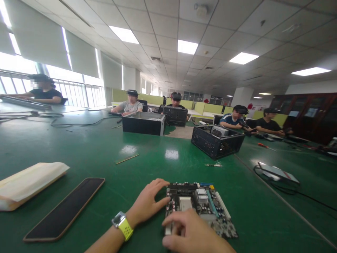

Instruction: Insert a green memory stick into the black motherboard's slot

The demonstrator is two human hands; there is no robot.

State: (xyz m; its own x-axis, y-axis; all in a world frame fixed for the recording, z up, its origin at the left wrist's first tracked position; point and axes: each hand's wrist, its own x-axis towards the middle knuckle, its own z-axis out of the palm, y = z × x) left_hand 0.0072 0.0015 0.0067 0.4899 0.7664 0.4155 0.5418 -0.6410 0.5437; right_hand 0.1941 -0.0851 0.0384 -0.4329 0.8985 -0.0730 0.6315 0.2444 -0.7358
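A computer motherboard [202, 205] lies flat on the green table [94, 151] right in front of me. My left hand [149, 202], with a watch on a yellow strap at the wrist, rests at the board's left edge, fingers spread and touching it. At the near edge of the board my right hand [191, 233] has its fingers curled against the board; what lies under them is hidden.
A long black pad [64, 209] and a beige envelope [27, 182] lie to the left. Open computer cases [217, 140] [144, 123] stand farther back. A flat device with a black cable [277, 173] sits at right. Several other people sit at the far side.
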